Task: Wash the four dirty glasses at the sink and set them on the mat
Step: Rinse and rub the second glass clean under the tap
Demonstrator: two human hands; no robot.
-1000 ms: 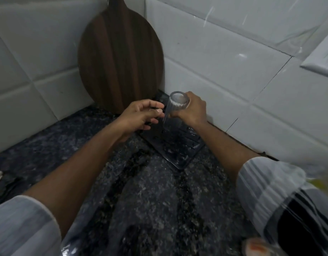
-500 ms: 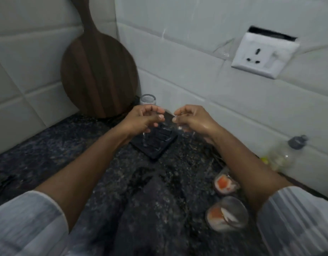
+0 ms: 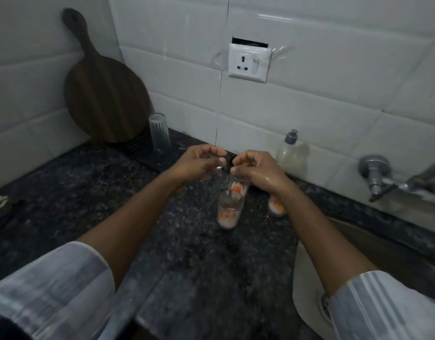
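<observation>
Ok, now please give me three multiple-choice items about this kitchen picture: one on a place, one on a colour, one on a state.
1. Where is the clean glass?
A. In the sink
B. On the mat by the wooden board
C. Under the tap

2. What colour is the residue in the dirty glasses?
A. Green
B. Blue
C. Orange

3. How does the clean glass stand?
A. Upside down
B. On its side
C. Mouth up, filled with water

Answers:
1 B: the clean glass rests on the mat next to the wooden board.
2 C: the dirty glasses show orange at the bottom.
3 A: its closed base faces up.
</observation>
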